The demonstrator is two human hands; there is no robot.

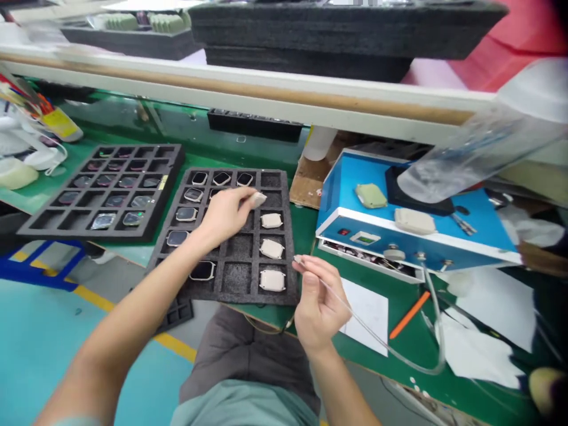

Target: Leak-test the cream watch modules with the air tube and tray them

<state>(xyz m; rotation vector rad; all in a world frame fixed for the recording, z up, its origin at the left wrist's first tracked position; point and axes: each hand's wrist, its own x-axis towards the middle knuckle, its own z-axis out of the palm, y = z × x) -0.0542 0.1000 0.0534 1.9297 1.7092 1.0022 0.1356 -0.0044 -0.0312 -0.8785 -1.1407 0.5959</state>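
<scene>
My left hand (224,216) pinches a small cream square part (258,200) above a black foam tray (278,180). Three similar cream parts (271,248) sit in the tray's right column. Dark glass-faced square parts (186,209) fill compartments on its left side, some hidden by my hand and forearm. My right hand (319,302) grips a thin clear tube (350,313) near its pointed tip, just off the tray's right edge. The tube runs down and right, then up towards a blue benchtop machine (355,236).
A second foam tray (102,189) holding dark glass parts lies left on the green bench mat. Cream parts rest on the blue machine. White paper sheets, an orange pen (410,315) and a clear plastic bottle (479,142) lie right. A white shelf rail crosses above.
</scene>
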